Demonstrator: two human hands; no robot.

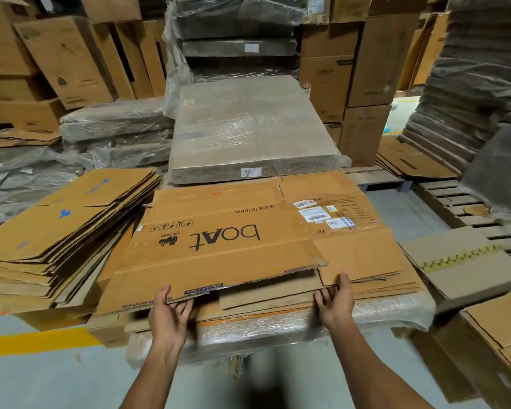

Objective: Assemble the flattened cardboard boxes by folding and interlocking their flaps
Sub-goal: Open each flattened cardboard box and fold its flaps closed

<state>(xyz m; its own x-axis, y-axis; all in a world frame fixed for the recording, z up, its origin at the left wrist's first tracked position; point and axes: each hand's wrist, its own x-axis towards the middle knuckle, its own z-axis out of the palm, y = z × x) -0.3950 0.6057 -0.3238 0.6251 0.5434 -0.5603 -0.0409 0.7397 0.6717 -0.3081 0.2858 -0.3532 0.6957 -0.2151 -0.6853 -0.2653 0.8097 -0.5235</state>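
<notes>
A flattened brown cardboard box printed "boAt" (pixel 248 231) lies on top of a pile of flat cartons (pixel 292 296) in front of me. My left hand (pixel 170 314) grips its near edge at the left, thumb on top and fingers underneath. My right hand (pixel 335 305) holds the near edge of the right-hand flap the same way, thumb on top. The near edge is lifted slightly off the carton below.
A slanted stack of flat cartons (pixel 59 237) lies to the left. A film-wrapped bundle (pixel 248 128) sits behind the pile. Wooden pallets (pixel 455 202) and loose cartons (pixel 466 270) lie at the right. Tall box stacks fill the background. A yellow floor line (pixel 33 340) runs at lower left.
</notes>
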